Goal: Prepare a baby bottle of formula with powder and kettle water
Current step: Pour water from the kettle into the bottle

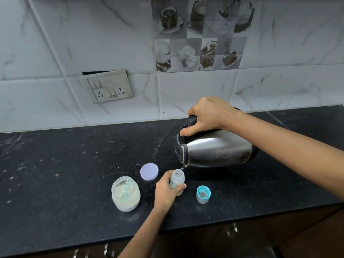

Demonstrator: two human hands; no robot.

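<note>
A small clear baby bottle (177, 178) stands open on the black counter (74, 174), gripped around its body by my left hand (166, 190). My right hand (208, 114) holds the black handle of a steel kettle (217, 151), tipped to the left with its spout just above the bottle mouth. A thin stream of water runs from the spout into the bottle. An open jar of pale powder (126, 193) with a green scoop inside sits left of the bottle.
The jar's lilac lid (149, 171) lies flat behind the jar. The bottle's blue teat cap (203, 194) lies to the right of the bottle. A socket plate (109, 87) is on the tiled wall. The counter's front edge runs close below the jar.
</note>
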